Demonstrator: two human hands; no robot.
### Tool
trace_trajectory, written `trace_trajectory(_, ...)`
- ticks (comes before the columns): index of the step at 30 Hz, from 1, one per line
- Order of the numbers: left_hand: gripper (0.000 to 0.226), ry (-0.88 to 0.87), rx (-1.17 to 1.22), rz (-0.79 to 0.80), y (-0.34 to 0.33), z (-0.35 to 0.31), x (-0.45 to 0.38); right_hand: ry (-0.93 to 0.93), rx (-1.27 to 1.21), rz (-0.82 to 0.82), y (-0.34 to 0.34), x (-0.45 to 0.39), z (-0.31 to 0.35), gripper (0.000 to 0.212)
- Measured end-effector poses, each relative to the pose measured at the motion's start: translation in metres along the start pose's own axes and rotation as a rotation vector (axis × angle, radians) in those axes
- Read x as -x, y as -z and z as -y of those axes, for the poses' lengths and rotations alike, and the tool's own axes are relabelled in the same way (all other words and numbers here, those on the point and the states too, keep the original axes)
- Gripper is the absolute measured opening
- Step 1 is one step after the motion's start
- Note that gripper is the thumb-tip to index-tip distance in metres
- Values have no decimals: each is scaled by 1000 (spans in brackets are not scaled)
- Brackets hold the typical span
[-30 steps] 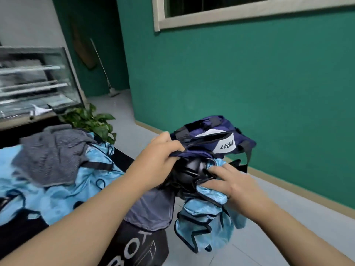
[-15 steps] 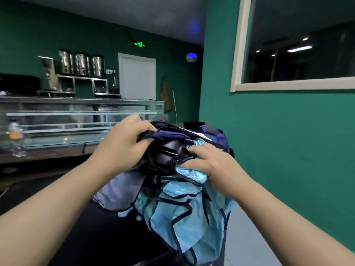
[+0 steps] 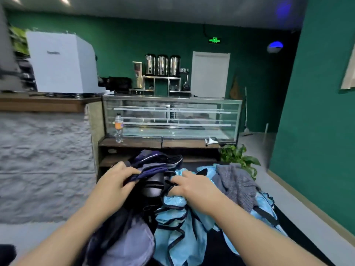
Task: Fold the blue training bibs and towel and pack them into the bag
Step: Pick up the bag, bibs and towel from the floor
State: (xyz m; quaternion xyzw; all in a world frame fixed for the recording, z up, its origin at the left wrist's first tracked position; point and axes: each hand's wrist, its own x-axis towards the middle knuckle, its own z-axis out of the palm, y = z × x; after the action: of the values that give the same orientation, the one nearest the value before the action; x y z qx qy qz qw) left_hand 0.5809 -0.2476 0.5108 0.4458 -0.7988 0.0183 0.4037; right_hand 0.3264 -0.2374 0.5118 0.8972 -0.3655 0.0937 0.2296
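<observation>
From the head camera, your left hand pinches the purple rim of the bag and holds its mouth open, while your right hand has its fingers curled into a blue bib, pressing that cloth toward the dark opening. So the grip is grasping on both sides: bag rim on the left, bib on the right. Most of this bib hangs outside the mouth in loose folds, so my advice is to gather the trailing part up first, feed it in as one flat bundle, and keep the left pull steady so the mouth does not collapse on your fingers. Watch the black trim and straps, which could snag on the rim. The grey towel lies crumpled to your right on top of more blue bibs, all unfolded by the look of it, so much of the task seems left. The dark surface they lie on ends near the right, with floor beyond, and cloth could slide off there. Ahead, a wooden shelf with a bottle and a glass display case stand close behind the bag, and a plant sits just past the towel; you have more room toward yourself than forward.
</observation>
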Motion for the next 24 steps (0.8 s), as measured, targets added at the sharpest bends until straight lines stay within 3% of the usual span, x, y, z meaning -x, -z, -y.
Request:
trace_trajectory(5, 25, 250, -90, 50, -28, 50, 26, -135, -143, 124, -47, 13, -4, 51)
trace_trajectory(10, 29, 286, -127, 27, -37, 74, 34, -412, -232, 164, -62, 43, -34, 53)
trace_trajectory(16, 31, 433, -121, 174, -74, 87, 47, -490, -223, 160, -69, 45, -48, 55)
trace_trajectory(24, 88, 610, 154, 431, -139, 78, 76, -633, -99, -149, -79, 14, -86, 52)
